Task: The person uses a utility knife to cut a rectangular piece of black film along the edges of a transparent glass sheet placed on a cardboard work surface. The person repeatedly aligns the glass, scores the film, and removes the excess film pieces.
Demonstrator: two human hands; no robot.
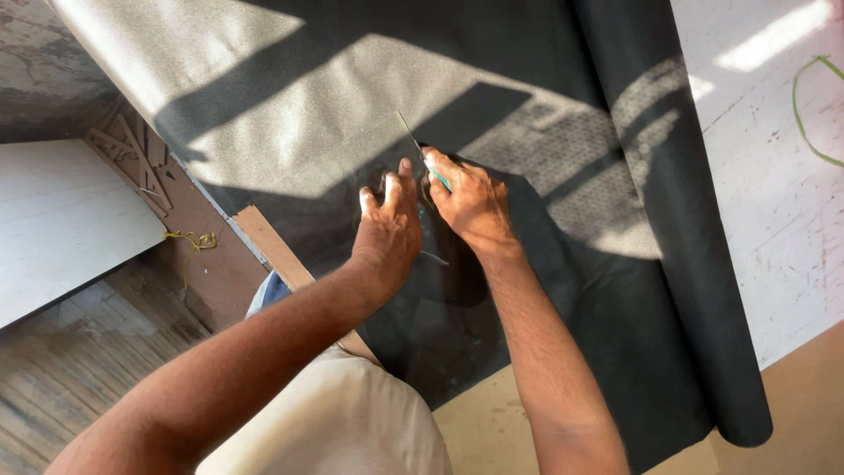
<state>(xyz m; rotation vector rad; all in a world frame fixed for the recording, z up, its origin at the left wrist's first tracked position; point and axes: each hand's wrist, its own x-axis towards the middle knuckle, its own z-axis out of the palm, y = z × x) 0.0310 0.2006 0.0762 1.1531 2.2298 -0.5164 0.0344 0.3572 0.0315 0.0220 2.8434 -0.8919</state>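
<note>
**Barely begun: blade at work in the middle of a dark sheet**

Mostly uncut so far, judging by the dark fabric sheet (563, 290), spread wide over the table (492, 431) with its right-hand portion rolled into a long tube (703, 264) running down toward the near corner. No loose offcuts visible anywhere on the sheet, no clean severed edge showing beyond the original borders. Only a faint pale line near the wrists, possibly a short cut or a crease; cannot tell which. Most of the cutting, then, probably left to do.

Left hand (387, 224): palm down, fingers bent and slightly spread, fingertips pressing flat on the sheet just beside the other hand, pinning the material. Nothing gripped inside it, as far as visible.

Right hand (470, 202): curled closed around a teal-handled utility knife (422, 154), thumb and forefinger bearing on the handle, thin blade pointing away up the sheet with its tip on or just above the fabric. Both hands nearly touching at the thumbs, right over a shadowed patch in the middle of the sheet.

Round about: a strip of wooden board (268, 242) peeping out under the near-left edge of the sheet, wood scraps (132, 154) and a bit of yellow string (198, 239) on the floor at left, a white panel (61, 220) beside them, a green cord (804, 105) lying on the pale surface at far right.
</note>
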